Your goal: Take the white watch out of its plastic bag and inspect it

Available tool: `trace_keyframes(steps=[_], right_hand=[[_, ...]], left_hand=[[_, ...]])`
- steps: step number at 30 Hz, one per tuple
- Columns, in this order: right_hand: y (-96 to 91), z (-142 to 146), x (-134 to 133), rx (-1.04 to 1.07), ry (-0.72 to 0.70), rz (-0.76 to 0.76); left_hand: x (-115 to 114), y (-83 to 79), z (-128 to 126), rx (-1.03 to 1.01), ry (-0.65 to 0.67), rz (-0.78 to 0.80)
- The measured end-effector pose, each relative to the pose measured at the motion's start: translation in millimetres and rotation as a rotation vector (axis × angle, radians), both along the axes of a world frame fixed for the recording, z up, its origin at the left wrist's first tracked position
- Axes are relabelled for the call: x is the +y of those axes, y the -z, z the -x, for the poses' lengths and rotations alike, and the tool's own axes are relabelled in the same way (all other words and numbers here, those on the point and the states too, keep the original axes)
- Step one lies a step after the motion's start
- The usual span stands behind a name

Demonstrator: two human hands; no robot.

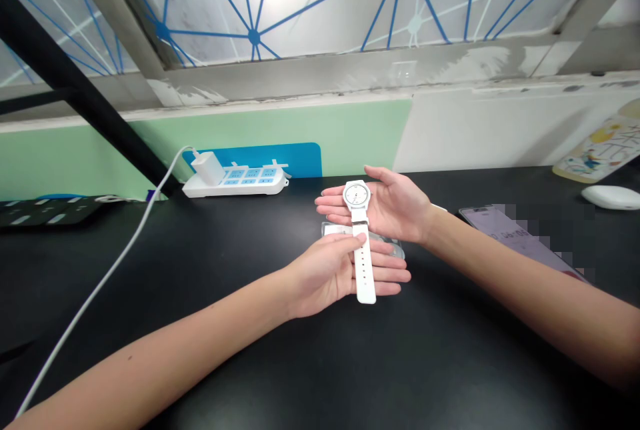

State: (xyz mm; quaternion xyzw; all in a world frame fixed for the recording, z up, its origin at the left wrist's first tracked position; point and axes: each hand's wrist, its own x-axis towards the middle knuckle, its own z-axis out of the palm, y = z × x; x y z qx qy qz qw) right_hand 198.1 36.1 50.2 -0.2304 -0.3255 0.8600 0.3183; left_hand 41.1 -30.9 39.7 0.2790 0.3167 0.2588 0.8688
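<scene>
A white wristwatch (pixel 357 195) with a round white dial lies stretched out across both hands. My left hand (pixel 327 270) is palm up, its thumb pressed on the holed strap and its fingers straight beneath. Beyond it, my right hand (pixel 395 207) lies flat and palm up, fingers stretched out under the watch head. That hand supports the dial end without closing round it. The strap's free end hangs over my left fingers, pointing toward me. Under and behind the hands sits a clear plastic package (pixel 397 249), mostly hidden.
A white power strip (pixel 235 189) with a plugged-in charger (pixel 208 168) stands by the wall; its white cable (pixel 125 253) runs down the left. On the right are a phone (pixel 515 237), a white rounded object (pixel 611 197) and a patterned container (pixel 600 143). The desk (pixel 425 363) is black.
</scene>
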Motion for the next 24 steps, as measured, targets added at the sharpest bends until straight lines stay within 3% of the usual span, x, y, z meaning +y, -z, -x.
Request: trace_keyframes(steps=[11,18,21,24], right_hand=[[-3.0,-0.7,0.4,-0.041,0.048,-0.024],[-5.8,-3.3,3.5,-0.106,0.261,-0.161],[-2.3,-2.5,4.0,-0.126,0.264,-0.218],[0.1,-2.0,2.0,-0.141,0.154,-0.217]], left_hand=[[3.5,-3.1,1.8,0.048,-0.011,-0.061],[5.8,-1.4,1.2,0.076,-0.119,-0.173],[2.8,-1.1,-0.1,0.024,-0.042,-0.137],[0.8,-1.3,0.8,-0.033,0.06,-0.129]])
